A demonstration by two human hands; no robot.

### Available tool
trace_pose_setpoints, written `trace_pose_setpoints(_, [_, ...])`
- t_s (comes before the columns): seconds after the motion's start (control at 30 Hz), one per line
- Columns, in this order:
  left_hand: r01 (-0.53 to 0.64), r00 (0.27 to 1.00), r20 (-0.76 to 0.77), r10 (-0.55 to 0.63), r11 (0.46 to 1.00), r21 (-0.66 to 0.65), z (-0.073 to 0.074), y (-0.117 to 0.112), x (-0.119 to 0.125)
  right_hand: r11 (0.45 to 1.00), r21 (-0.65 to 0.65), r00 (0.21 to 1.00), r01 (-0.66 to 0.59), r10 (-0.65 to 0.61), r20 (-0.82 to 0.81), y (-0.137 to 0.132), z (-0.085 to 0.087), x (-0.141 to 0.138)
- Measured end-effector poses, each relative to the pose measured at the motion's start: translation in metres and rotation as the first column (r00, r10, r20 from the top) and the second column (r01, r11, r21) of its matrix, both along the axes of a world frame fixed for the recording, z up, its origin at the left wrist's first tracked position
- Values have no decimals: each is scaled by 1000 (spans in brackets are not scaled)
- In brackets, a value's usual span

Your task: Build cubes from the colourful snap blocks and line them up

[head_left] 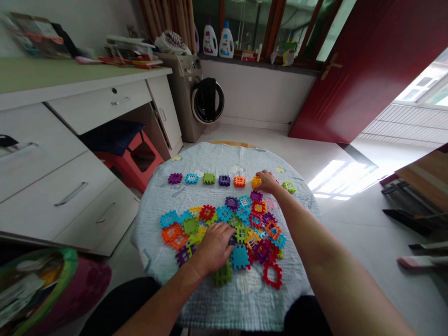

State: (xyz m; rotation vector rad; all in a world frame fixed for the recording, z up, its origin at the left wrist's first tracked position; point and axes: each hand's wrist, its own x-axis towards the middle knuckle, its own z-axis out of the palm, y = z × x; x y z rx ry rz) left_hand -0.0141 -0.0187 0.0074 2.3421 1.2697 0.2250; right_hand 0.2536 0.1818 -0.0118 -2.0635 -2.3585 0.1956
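Many notched plastic tiles, left hand spread on the heap, right hand clamped on an orange one.

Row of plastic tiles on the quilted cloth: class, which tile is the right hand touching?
The yellow-orange square plastic tile under the fingertips of the right hand; the red-orange tile beside it lies untouched.
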Motion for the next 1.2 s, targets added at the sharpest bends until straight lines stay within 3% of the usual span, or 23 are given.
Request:
trace_pose_setpoints(0.2, [3, 1000, 7, -3, 1000, -2, 2, -1, 0, 1000, -23, 1000, 7, -6, 21, 2, -8, 1])
trace_pose_setpoints(0.83, [6, 1000, 2, -6, 1000, -12, 1, 0, -1, 999, 30, 998, -22, 24, -53, -3, -11, -3])
trace_pose_setpoints(1.03, [15, 1000, -23, -16, 1000, -21, 1, 0, -1, 981, 194, 974, 32, 13, -225, -24, 6, 4])
trace_pose_setpoints(1.2, [52, 998, -42, -52, 999, -5, 1, -3, 0, 959, 254, 937, 124, -28, -349, -72, 30, 17])
